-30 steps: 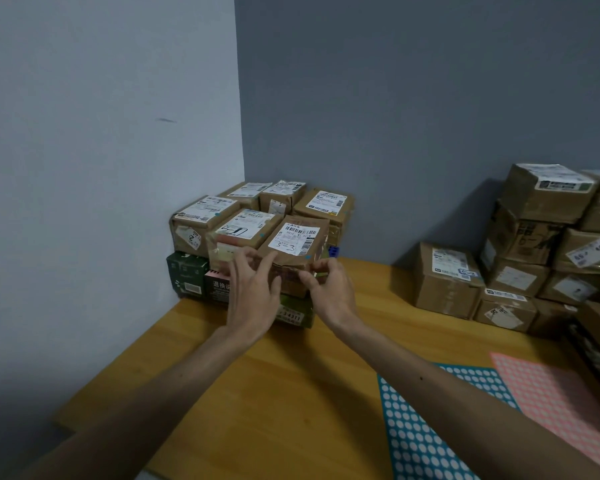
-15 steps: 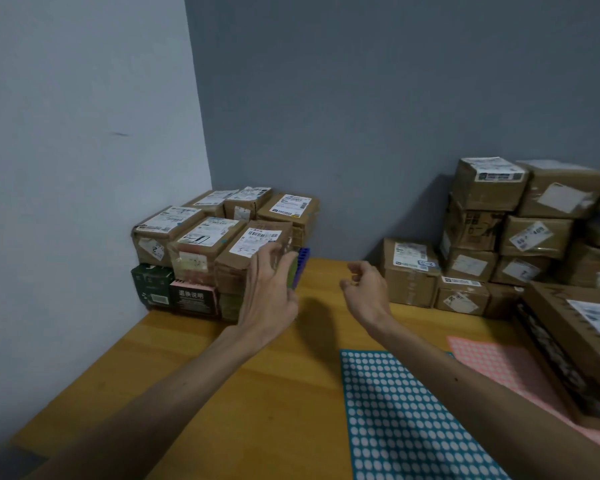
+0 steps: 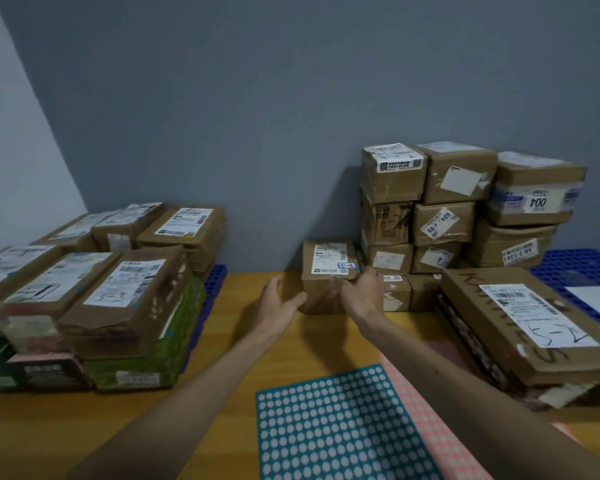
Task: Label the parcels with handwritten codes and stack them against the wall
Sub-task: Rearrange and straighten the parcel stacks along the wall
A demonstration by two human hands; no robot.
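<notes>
A small brown parcel (image 3: 328, 261) with a white shipping label and a handwritten code sticker stands on the wooden table (image 3: 222, 344), against the foot of the right-hand pile of parcels (image 3: 444, 209). My left hand (image 3: 278, 301) lies with straight fingers along the parcel's left side, thumb at its front. My right hand (image 3: 362, 292) curls its fingers over the parcel's front right top edge. At the left wall corner sits a low stack of labelled parcels (image 3: 125, 292), several bearing handwritten codes.
A long flat parcel (image 3: 520, 327) with writing on it lies at the right, on other packages. A teal dotted sticker sheet (image 3: 333, 427) and a pink one (image 3: 426, 420) lie near the front edge. Blue plastic grid (image 3: 575, 268) shows at far right.
Both hands left the parcel on the left stack and swung right across the table. They now rest on the small parcel beside the right pile; the view turned right too.
</notes>
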